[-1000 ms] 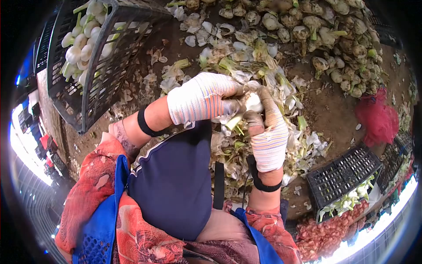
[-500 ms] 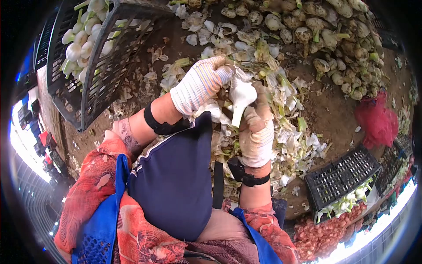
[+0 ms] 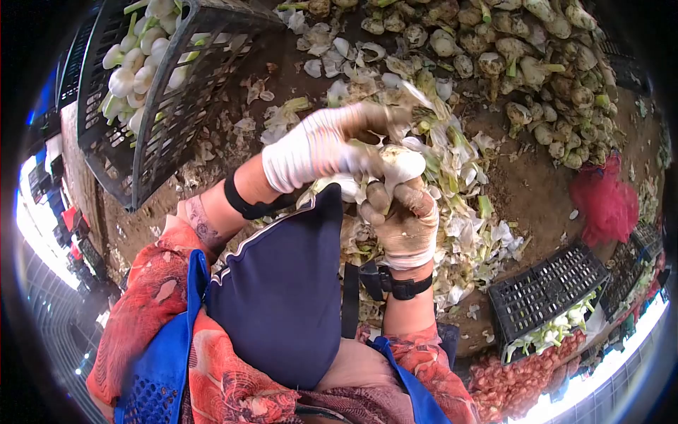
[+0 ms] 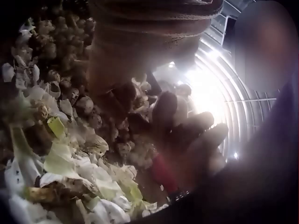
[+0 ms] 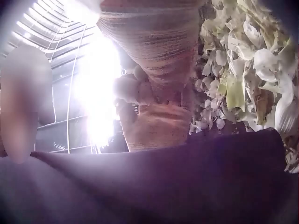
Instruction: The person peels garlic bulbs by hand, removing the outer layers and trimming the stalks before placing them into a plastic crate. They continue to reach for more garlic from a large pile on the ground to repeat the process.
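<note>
A white garlic bulb [image 3: 406,164] sits in my right hand [image 3: 406,230], whose gloved fingers curl round its lower side and stem. My left hand [image 3: 321,148], in a striped work glove with soiled fingertips, reaches across from the left. Its fingers are blurred and spread apart, the lower ones right at the bulb. A pale strip of garlic skin [image 3: 417,94] shows just beyond its upper fingertips. In the left wrist view, dark gloved fingers [image 4: 201,123] of the right hand appear below the left hand [image 4: 145,51]. The right wrist view shows the gloved hands overlapping, the bulb mostly hidden.
Garlic skins [image 3: 459,247] litter the ground below the hands. Unpeeled garlic [image 3: 508,53] is heaped at the back right. A black crate [image 3: 166,106] of clean bulbs stands at left; another crate [image 3: 547,290] lies at right near a pink net bag [image 3: 604,201].
The bulb has turned from hanging stem-down to lying over the right fingers. My left hand has moved down and opened its fingers from the bulb's root end.
</note>
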The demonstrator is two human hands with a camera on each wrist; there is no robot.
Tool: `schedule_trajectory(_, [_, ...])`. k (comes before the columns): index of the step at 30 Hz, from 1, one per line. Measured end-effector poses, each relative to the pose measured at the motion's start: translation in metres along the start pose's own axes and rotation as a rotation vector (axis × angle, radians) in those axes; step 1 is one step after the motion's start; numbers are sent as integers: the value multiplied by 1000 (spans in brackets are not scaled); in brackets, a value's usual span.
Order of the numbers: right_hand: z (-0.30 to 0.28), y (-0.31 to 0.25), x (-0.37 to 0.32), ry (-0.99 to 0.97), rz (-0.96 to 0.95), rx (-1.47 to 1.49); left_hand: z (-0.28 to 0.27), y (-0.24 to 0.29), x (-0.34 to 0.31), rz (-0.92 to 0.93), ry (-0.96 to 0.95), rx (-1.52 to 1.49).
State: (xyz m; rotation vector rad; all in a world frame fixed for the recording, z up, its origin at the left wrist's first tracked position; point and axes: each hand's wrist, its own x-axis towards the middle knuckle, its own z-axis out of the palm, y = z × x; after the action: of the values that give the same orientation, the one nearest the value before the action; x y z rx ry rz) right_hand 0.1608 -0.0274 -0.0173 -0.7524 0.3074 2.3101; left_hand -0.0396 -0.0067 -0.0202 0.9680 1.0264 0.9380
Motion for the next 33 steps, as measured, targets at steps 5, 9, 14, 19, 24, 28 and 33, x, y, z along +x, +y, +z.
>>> schedule_trajectory(5, [-9, 0, 0, -55, 12, 6, 0, -1, 5, 245, -80, 595])
schedule_trajectory(9, [-8, -1, 1, -115, 178, 60, 8, 3, 7, -8, 156, 437])
schedule_trajectory(14, [-13, -2, 2, -236, 141, 288, -16, -23, 8, -51, 415, -196])
schedule_trajectory(19, [58, -10, 21, -134, 41, -361, -22, -32, 5, -336, 498, -147])
schedule_trajectory(24, [129, -31, 46, -486, -542, -1179, -53, -88, -1, -290, 453, -440])
schedule_trajectory(28, [31, -119, 120, 562, -788, -1408, -23, -22, 6, -368, 536, 22])
schedule_trajectory(33, [-23, -171, 157, 1146, -643, -2058, -14, -25, 7, -406, 369, 222])
